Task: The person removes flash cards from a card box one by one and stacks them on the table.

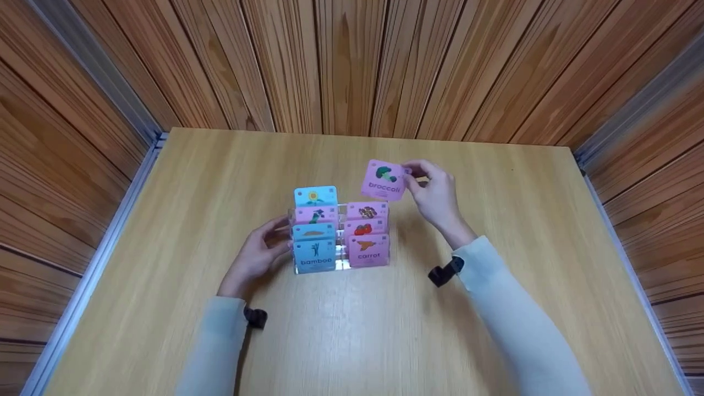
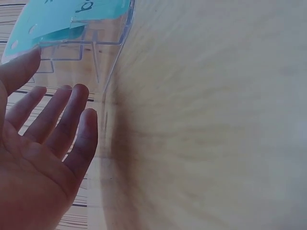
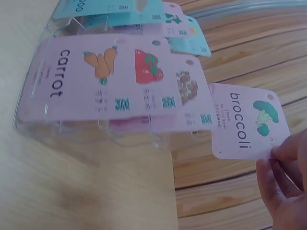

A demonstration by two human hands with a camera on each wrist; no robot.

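Note:
My right hand (image 1: 437, 195) pinches a pink broccoli card (image 1: 383, 181) by its right edge. The card is held up behind the right column of a clear tiered card rack (image 1: 342, 265). Its picture and word show in the right wrist view, with thumb and fingertips at one corner. Beside the rack's left side is my left hand (image 1: 258, 253), its thumb and fingertips right at the clear side. In the left wrist view its fingers (image 2: 72, 115) are spread and loosely bent. The rack's right column holds a carrot card (image 1: 368, 251), a tomato card (image 1: 364, 227) and another pink card (image 1: 367, 210).
In the rack's left column stand a blue bamboo card (image 1: 314, 256), a blue card (image 1: 313, 231), a pink card (image 1: 316, 214) and a blue sunflower card (image 1: 315, 196). The wooden table (image 1: 341, 341) is bordered by wood-plank walls (image 1: 346, 66) at the back and sides.

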